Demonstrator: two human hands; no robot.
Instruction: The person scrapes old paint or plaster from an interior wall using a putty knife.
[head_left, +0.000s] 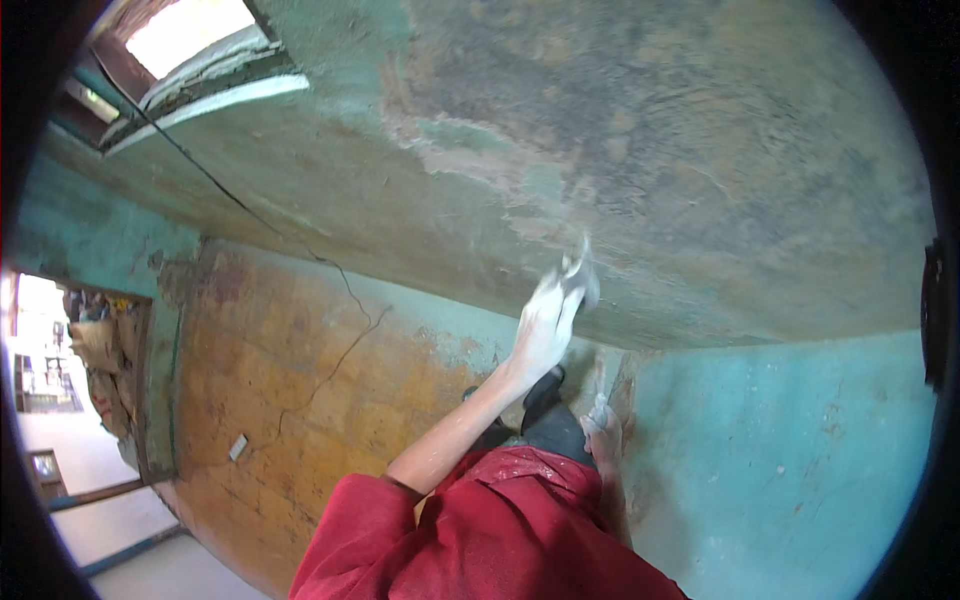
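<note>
My left hand, coated in white dust, reaches up to the painted wall. It grips a small greyish tool, blurred, perhaps a scraper or sanding piece, whose far end meets the wall. At this spot a ragged border of pale, flaked plaster runs between green paint and a bare grey patch. Lower down, beside my dark trousers, my right hand is closed around a whitish, dusty object with a thin part pointing away from me. What that object is, I cannot tell.
A dark cable hangs from the window opening and trails over the orange tiled floor. On the floor lies a small white block, possibly a power strip. A turquoise wall stands close on the right. Stacked sacks show through the doorway at left.
</note>
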